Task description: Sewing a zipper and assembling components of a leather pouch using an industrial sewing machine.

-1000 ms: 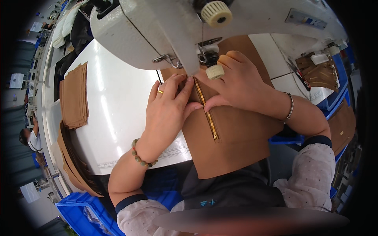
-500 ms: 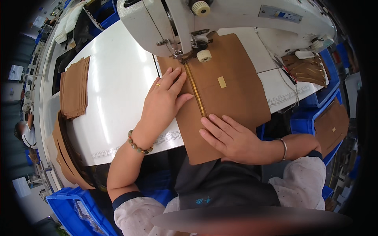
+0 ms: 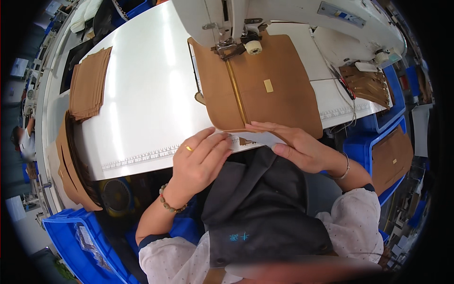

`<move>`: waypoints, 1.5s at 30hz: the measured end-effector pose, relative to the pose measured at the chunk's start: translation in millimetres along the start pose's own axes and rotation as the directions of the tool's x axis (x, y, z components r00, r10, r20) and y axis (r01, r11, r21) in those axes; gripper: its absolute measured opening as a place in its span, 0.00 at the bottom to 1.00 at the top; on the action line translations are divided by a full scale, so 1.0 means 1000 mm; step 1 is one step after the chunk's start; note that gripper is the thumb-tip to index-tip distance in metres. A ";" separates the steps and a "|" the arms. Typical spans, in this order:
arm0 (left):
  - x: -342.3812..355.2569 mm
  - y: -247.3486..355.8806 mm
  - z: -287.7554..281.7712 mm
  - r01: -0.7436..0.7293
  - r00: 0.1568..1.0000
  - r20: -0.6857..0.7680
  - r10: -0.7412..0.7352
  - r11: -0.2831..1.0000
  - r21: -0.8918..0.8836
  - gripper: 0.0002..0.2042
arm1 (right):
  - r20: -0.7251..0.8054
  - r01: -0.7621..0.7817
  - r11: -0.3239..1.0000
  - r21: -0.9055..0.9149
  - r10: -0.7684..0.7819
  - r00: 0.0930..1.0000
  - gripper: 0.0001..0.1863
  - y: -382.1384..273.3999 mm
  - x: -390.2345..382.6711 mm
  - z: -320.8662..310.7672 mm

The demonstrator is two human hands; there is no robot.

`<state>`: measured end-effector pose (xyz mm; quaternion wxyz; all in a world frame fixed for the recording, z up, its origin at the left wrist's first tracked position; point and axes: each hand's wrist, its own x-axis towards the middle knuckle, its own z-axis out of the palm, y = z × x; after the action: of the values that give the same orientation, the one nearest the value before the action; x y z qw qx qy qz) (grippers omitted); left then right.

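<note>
A brown panel (image 3: pixel 279 94) with a gold zipper (image 3: pixel 235 90) down its middle and a small gold tab lies on the white table (image 3: pixel 142 94). Its far end sits under the presser foot (image 3: pixel 227 47) of a white sewing machine (image 3: pixel 283 14). My right hand (image 3: pixel 298 147) is at the panel's near edge, fingers on top and thumb below, where the edge hangs over the table's front. My left hand (image 3: pixel 201 161), with a ring and a bead bracelet, rests its fingertips at the panel's near left corner by the table's rim.
A stack of brown pieces (image 3: pixel 90 83) lies at the table's far left, and more hang off its left end (image 3: pixel 71 161). Blue bins stand lower left (image 3: pixel 80 236) and right (image 3: pixel 388 156), the right one holding brown panels. Another person (image 3: pixel 23 137) is at far left.
My right hand left the needle area and came back to the panel's near edge. My left hand slid off the zipper down to the near corner.
</note>
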<state>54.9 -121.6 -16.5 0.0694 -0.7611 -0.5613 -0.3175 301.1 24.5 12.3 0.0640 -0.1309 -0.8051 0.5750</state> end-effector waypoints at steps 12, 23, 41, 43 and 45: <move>0.013 0.001 0.016 -0.109 0.993 -0.027 0.111 0.991 0.072 0.11 | 0.020 0.032 0.999 -0.002 -0.032 0.999 0.29 0.001 0.001 -0.001; 0.021 -0.002 0.016 0.036 0.999 -0.024 -0.034 0.996 0.085 0.09 | -0.023 0.008 0.988 0.153 -0.005 1.000 0.30 0.007 -0.003 -0.002; 0.014 -0.001 0.018 -0.171 0.983 -0.051 0.176 0.981 0.092 0.12 | 0.044 0.083 0.994 -0.072 -0.080 0.996 0.29 0.002 0.002 0.000; 0.013 0.003 0.015 -0.156 0.988 0.028 0.154 0.982 0.103 0.14 | 0.078 0.121 0.973 -0.196 -0.107 0.991 0.29 0.005 -0.002 -0.001; 0.013 0.011 0.013 -0.141 0.989 0.052 0.135 0.981 0.132 0.15 | 0.101 0.165 0.955 -0.245 -0.144 0.984 0.30 0.011 -0.009 -0.010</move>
<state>72.3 -108.8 -16.9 0.1309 -0.7983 -0.5289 -0.2567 313.4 34.5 6.2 0.0583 -0.0507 -0.8813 0.4661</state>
